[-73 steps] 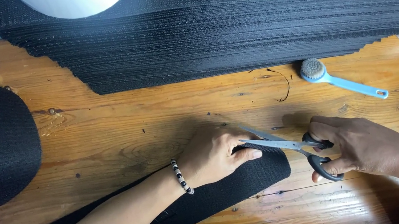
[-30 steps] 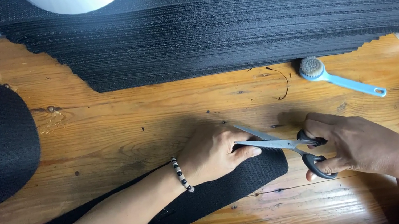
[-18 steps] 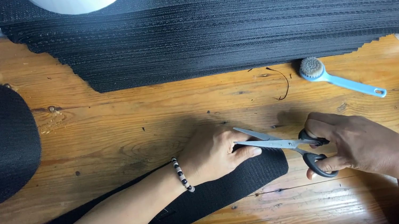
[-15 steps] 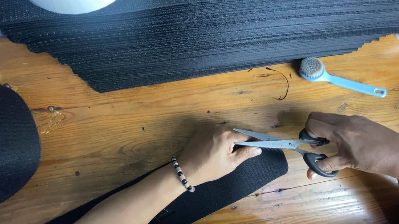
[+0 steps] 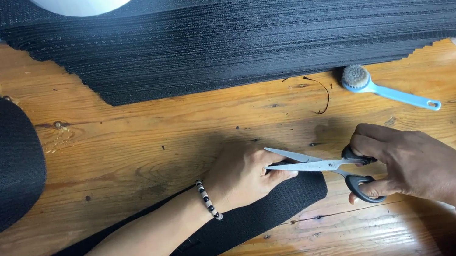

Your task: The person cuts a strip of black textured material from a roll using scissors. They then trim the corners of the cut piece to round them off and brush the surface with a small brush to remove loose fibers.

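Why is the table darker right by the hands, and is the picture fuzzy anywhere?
Head view: soft shadows fall on the wooden table around the left hand and right hand; the scissors blades shine a little; everything looks sharp, with no strong glare.
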